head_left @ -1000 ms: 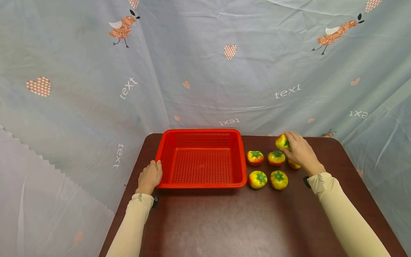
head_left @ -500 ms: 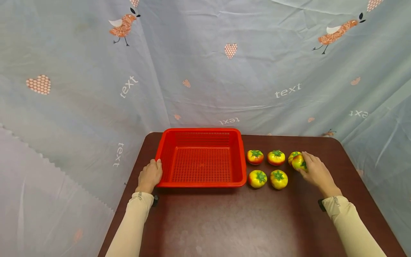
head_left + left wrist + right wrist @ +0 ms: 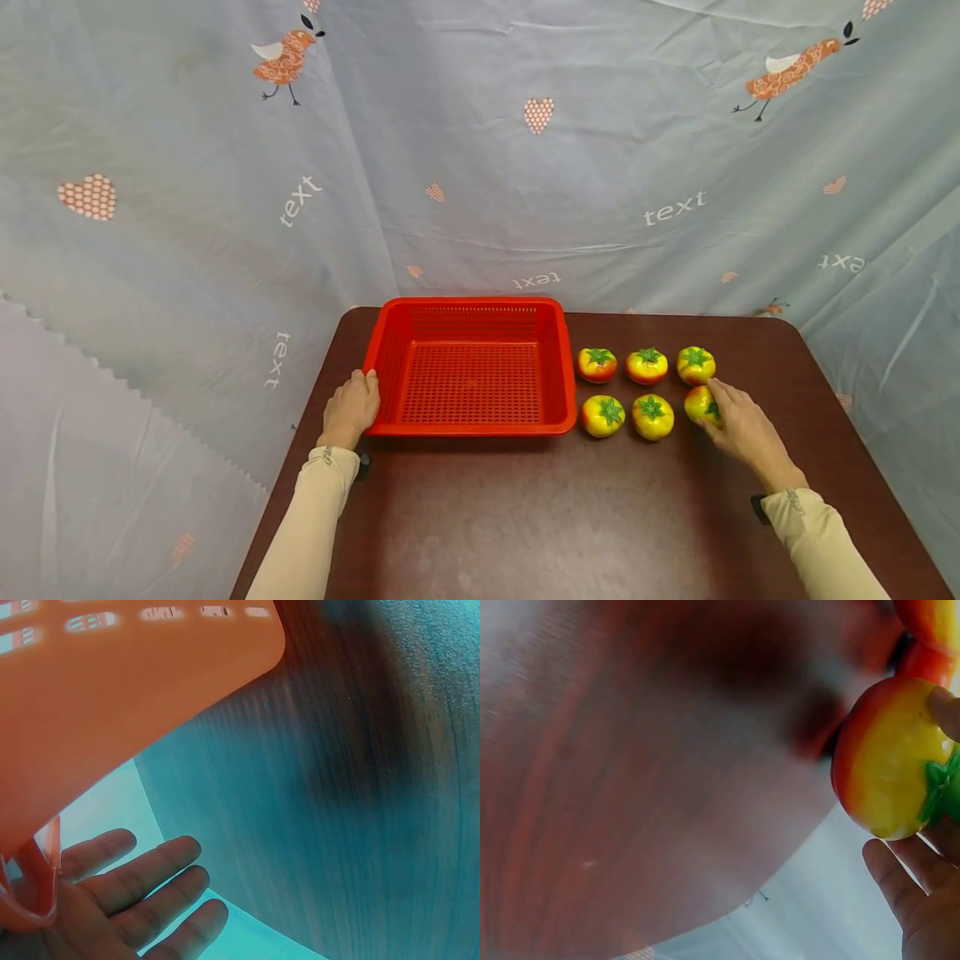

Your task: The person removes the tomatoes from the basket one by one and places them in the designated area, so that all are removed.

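In the head view a red plastic basket (image 3: 472,429) stands at the back left of the table. My left hand (image 3: 350,410) rests at its left rim; in the left wrist view the fingers (image 3: 161,889) extend fairly straight beside the rim, with the thumb hidden. Right of the basket, my right hand (image 3: 750,429) holds a yellow-red persimmon (image 3: 701,403) with a green leafy top between thumb and fingers. That persimmon is at the right end of the front row, its top tipped toward the palm. I cannot tell whether it bears on the table.
Several similar persimmons stand in two rows beside the basket, among them a back-right persimmon (image 3: 696,365) and a front-middle persimmon (image 3: 652,417). The dark brown table (image 3: 510,517) extends toward me. A patterned grey-blue cloth (image 3: 480,150) hangs behind and at both sides.
My right hand has carried the persimmon from above the back row rightward and toward me, down to the front row's right end. The left hand and the basket stay put.
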Tool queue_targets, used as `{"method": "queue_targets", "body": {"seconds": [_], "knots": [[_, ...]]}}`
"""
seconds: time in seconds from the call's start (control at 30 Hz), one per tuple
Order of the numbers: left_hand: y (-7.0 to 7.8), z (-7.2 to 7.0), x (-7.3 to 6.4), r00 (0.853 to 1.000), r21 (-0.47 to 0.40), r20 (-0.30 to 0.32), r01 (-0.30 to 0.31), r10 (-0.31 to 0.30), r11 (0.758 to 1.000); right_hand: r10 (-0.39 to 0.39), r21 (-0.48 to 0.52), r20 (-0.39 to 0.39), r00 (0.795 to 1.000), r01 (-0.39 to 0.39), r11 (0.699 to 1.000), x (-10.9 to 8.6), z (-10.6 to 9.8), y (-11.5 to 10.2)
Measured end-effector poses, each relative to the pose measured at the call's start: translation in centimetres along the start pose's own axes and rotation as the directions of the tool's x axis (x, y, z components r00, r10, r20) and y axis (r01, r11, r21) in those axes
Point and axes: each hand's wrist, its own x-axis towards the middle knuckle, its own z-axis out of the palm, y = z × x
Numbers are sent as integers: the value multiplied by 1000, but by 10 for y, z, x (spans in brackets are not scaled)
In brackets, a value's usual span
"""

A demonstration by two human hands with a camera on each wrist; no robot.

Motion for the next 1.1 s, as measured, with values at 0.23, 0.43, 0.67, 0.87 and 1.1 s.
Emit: {"method": "queue_targets", "body": {"seconds": [0.23, 0.43, 0.67, 0.87, 1.1], "knots": [[0, 0, 0, 1000, -3, -2, -4, 4, 1000, -17, 3, 12, 1000, 17, 1000, -10, 9, 1], [1, 0, -1, 1000, -4, 0, -3, 3, 1000, -25, 9, 11, 1000, 25, 1000, -15, 13, 3], [1, -1, -1, 1000, -12, 0, -3, 3, 1000, -31, 4, 4, 1000, 31, 1000, -17, 15, 3], [1, 0, 0, 1000, -11, 3, 1, -1, 1000, -3, 7, 38, 999, 3, 1000, -19, 16, 2], [0, 1, 0, 1000, 4, 7, 0, 0, 1000, 12, 15, 46, 999, -13, 1000, -19, 15, 2]]}}
